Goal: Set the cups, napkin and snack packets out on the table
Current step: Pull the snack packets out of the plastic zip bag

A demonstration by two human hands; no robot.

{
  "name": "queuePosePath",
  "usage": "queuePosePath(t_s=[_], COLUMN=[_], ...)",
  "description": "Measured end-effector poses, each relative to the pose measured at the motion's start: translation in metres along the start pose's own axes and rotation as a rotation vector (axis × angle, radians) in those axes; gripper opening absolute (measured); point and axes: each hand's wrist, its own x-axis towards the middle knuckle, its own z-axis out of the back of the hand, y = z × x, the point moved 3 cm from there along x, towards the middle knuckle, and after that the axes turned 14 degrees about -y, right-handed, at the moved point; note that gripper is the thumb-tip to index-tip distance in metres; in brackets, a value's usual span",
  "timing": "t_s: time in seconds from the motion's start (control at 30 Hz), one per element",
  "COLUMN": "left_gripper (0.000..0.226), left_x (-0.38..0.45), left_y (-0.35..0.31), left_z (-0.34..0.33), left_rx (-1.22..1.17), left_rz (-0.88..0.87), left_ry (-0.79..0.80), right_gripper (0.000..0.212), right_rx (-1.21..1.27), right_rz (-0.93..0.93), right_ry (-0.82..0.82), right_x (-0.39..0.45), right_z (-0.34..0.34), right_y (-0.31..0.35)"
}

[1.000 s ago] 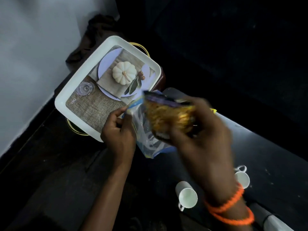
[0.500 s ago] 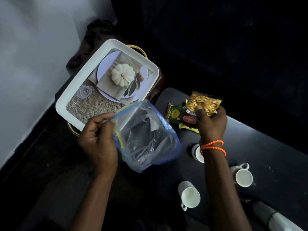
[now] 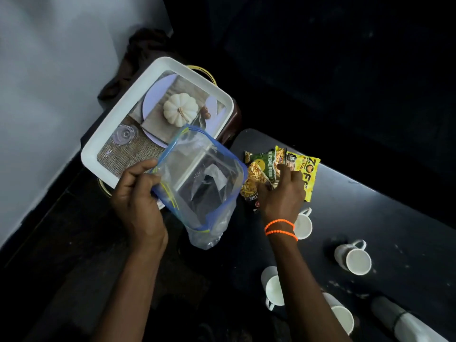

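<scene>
Yellow and green snack packets (image 3: 283, 169) under curled right hand (image 3: 281, 196), on black table (image 3: 370, 218).

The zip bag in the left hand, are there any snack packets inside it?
No, the zip bag looks empty; the snack packets lie on the table.

- The yellow packet (image 3: 311, 172) on the table (image 3: 370, 206) bears large dark letters that read roughly "ZOF"; the rest is cut off or blurred.
- The green packet (image 3: 267, 161) carries white lettering, seemingly "Tadka"; the words beside it are unclear.
- The clear-fronted snack packet (image 3: 251, 183) shows "URE" at its dark lower edge.
</scene>
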Motion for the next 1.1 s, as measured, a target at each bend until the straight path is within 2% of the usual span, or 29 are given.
queuePosePath(t_s=[0.07, 0.1, 0.13, 0.2, 0.27, 0.33, 0.37, 0.43, 0.5, 0.6, 0.67, 0.73, 0.77, 0.8, 0.83, 0.87, 0.9, 0.93, 0.97, 1.03, 1.1], left_gripper=[0.038, 0.039, 0.039, 0.041, 0.044, 0.04, 0.032, 0.013, 0.019, 0.022, 0.017, 0.011, 0.015, 0.028, 0.044, 0.056, 0.062, 0.062, 0.056, 0.044, 0.05], left_x=[-0.004, -0.006, -0.009, -0.016, -0.028, -0.042, -0.049, -0.061, -0.062, -0.067, -0.075, -0.082, -0.084, -0.088, -0.095, -0.108, -0.122, -0.137, -0.149, -0.167, -0.179], left_y=[0.002, 0.002, 0.004, 0.008, 0.007, 0.006, 0.007, 0.011, 0.019, 0.022, 0.023, 0.018, 0.018, 0.023, 0.029, 0.034, 0.037, 0.039, 0.042, 0.051, 0.058], left_z=[-0.002, -0.004, -0.006, -0.013, -0.026, -0.044, -0.053, -0.071, -0.086, -0.108, -0.115, -0.116, -0.117, -0.12, -0.125, -0.128, -0.13, -0.133, -0.136, -0.144, -0.151], left_rx=[0.018, 0.007, -0.017, -0.096, -0.129, -0.012, 0.074, 0.244, 0.395, 0.395, 0.381, 0.458, 0.472, 0.464, 0.419, 0.368, 0.314, 0.272, 0.26, 0.307, 0.396], left_rz=[0.063, 0.114, 0.185, 0.376, 0.554, 0.636, 0.632, 0.598, 0.424, 0.192, 0.007, -0.272, -0.293, -0.172, 0.068, 0.33, 0.521, 0.632, 0.67, 0.604, 0.492], left_ry=[0.028, 0.042, 0.064, 0.153, 0.308, 0.497, 0.593, 0.684, 0.689, 0.683, 0.593, 0.467, 0.458, 0.541, 0.689, 0.853, 0.978, 1.066, 1.1, 1.048, 0.961], right_gripper=[0.056, 0.058, 0.064, 0.088, 0.113, 0.121, 0.12, 0.111, 0.092, 0.061, 0.047, 0.05, 0.052, 0.053, 0.054, 0.053, 0.049, 0.045, 0.043, 0.034, 0.027], right_rx=[0.201, 0.345, 0.487, 0.716, 0.853, 0.977, 1.028, 1.033, 0.982, 1.061, 1.08, 1.044, 1.061, 1.102, 1.094, 1.055, 0.952, 0.844, 0.709, 0.535, 0.449], right_rz=[-0.085, -0.142, -0.201, -0.294, -0.295, -0.264, -0.253, -0.27, -0.396, -0.54, -0.575, -0.648, -0.703, -0.755, -0.752, -0.698, -0.585, -0.459, -0.311, -0.09, 0.0], right_ry=[-0.044, 0.003, 0.109, 0.454, 0.758, 0.935, 0.959, 0.88, 0.72, 0.586, 0.49, 0.345, 0.3, 0.286, 0.275, 0.261, 0.251, 0.231, 0.202, 0.227, 0.303], right_x=[0.001, 0.001, 0.002, 0.001, -0.002, -0.003, -0.002, 0.004, 0.016, 0.027, 0.034, 0.042, 0.047, 0.05, 0.052, 0.052, 0.052, 0.051, 0.05, 0.049, 0.052], right_z=[0.019, 0.027, 0.032, 0.04, 0.046, 0.049, 0.049, 0.048, 0.047, 0.048, 0.052, 0.057, 0.059, 0.063, 0.067, 0.072, 0.076, 0.083, 0.089, 0.102, 0.119], right_y=[0.002, 0.004, 0.006, 0.014, 0.022, 0.033, 0.038, 0.041, 0.034, 0.019, 0.009, -0.006, -0.015, -0.023, -0.029, -0.034, -0.037, -0.038, -0.042, -0.053, -0.074])
